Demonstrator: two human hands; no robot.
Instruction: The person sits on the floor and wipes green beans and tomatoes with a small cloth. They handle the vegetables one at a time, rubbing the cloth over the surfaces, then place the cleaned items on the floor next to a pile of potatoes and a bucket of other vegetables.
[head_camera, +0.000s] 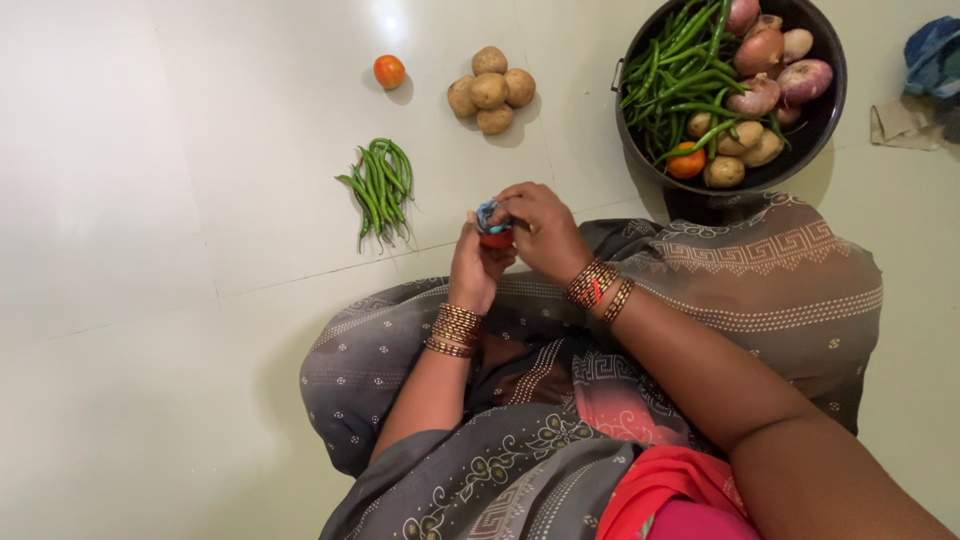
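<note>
Hands (505, 245) pinching a small red tomato (495, 238) mid-frame.
Green chillies (380, 185), potatoes (490, 90) lie sorted on floor (150, 200), upper left.

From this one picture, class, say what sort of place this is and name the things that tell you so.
Probably a home floor used for preparing food. Pale floor tiles carry sorted piles of green chillies and potatoes, beside a dark bowl of mixed vegetables, and a person sits there working with both hands.

Pale tiled floor (150, 200), glossy (overhead light glare)
</note>
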